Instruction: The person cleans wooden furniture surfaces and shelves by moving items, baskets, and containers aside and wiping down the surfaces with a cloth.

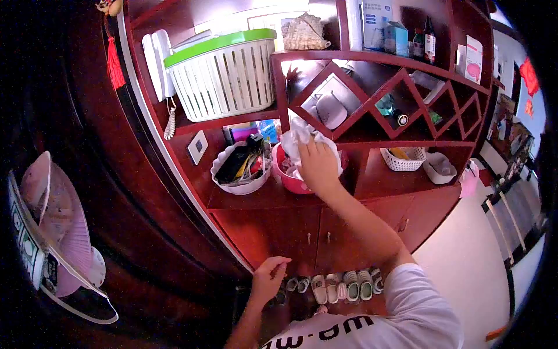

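My right hand (pixel 317 160) reaches up to the cabinet's middle shelf, its fingers closed over a crumpled white plastic bag (pixel 296 139). The bag bulges above the rim of a pink-red basket (pixel 295 185), which holds more whitish stuff that I cannot make out. Just left of it stands a white scalloped basket (pixel 241 187) filled with a black item, pens and other small things. Low in front of the cabinet doors, my left hand (pixel 270 280) hangs with nothing in it, its fingers loosely apart.
Above are a white slatted basket (pixel 224 87) with a green rim, a wall phone (pixel 157 64), a large seashell (pixel 305 34) and a diamond lattice (pixel 360 102). Small baskets (pixel 404 160) sit to the right. Shoes (pixel 349 288) line the floor; a pink fan-like item (pixel 67 232) hangs left.
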Motion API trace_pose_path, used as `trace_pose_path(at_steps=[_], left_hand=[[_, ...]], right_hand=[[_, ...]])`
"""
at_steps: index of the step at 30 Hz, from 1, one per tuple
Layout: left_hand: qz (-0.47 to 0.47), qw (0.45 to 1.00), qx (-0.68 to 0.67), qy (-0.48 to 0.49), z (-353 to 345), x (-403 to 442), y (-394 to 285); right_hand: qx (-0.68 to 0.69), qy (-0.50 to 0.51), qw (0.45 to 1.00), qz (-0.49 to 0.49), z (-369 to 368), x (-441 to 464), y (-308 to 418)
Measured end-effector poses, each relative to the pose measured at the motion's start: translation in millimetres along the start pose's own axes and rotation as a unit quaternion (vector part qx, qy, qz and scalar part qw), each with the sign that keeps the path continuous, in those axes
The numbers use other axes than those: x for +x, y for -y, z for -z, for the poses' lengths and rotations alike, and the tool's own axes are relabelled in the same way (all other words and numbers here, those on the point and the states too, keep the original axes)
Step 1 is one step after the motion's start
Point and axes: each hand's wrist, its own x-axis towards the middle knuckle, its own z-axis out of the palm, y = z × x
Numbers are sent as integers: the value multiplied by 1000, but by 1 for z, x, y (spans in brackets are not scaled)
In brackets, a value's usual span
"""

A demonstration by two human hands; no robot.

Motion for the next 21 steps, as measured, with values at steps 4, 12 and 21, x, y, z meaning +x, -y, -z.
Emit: trace_pose_path(at_steps=[4,12,21], left_hand=[[17,999,-42,20,9,4,5],[-40,992,-78,94,-6,3,21],[-45,988,-75,123,-6,6,10]], right_hand=[[-50,32,998,27,-17,31,-8],[14,199,980,14,2,34,-8],[2,179,981,-75,-1,45,4]])
